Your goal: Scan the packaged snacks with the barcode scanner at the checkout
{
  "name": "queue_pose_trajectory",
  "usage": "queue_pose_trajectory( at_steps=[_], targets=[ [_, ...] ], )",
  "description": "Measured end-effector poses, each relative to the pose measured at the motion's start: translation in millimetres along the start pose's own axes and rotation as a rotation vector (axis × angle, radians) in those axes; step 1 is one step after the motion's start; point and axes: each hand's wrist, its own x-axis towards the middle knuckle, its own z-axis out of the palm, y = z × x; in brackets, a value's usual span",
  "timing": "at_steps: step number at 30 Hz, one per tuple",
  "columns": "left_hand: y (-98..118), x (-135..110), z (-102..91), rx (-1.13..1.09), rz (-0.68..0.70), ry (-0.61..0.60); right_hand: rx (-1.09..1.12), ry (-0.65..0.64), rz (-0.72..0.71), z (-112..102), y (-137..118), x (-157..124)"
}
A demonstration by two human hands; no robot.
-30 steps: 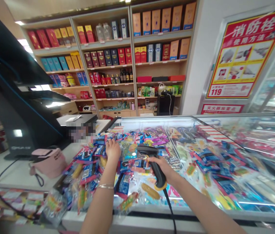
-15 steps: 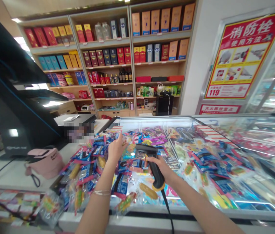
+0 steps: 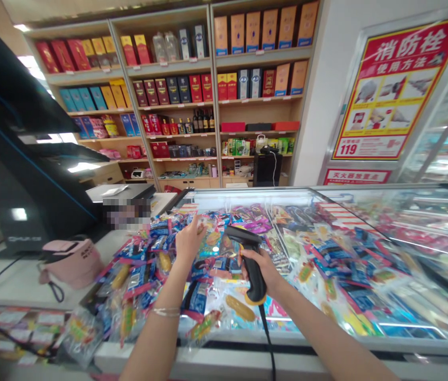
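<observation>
Black corded barcode scanner (image 3: 257,284), long axis near upright, clenched in right hand (image 3: 256,266), head leaning toward half-open, seemingly empty left hand (image 3: 189,244) above foil snack packets (image 3: 197,299).

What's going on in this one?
At a shop counter, a person's right hand grips a black corded barcode scanner, its head pointing over snack packets heaped on a glass-topped display chest. The left hand is raised among the packets with its fingers open. A pink cap lies on the counter to the left.
</observation>
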Motion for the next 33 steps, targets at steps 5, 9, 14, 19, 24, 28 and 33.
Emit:
queue_pose_trajectory(
  at_steps=[5, 9, 14, 19, 24, 28, 33],
  targets=[
    [-2, 0, 2.7, -0.003, -0.004, 0.011, -0.013, 0.000, 0.015, 1, -2, -1],
    [-2, 1, 0.4, -0.007, -0.010, -0.009, -0.020, -0.011, 0.019, 0, -1, -1],
    [0, -1, -0.4, -0.019, -0.003, -0.019, 0.003, -0.011, 0.024, -3, 0, 5],
    [-2, -1, -8.4, -0.135, -0.010, 0.167, 0.050, -0.002, 0.005, 0, -23, 14],
    [32, 12, -46.7, -0.310, 0.000, 0.313, 0.082, 0.027, -0.056, -13, -68, 8],
    [101, 3, -65.2, -0.663, 0.139, 0.202, 0.081, 0.084, -0.143, -55, -102, -14],
    [195, -48, -27.8, -0.983, 0.142, -0.174, 0.151, 0.198, -0.222, -130, -117, -50]
  ],
)
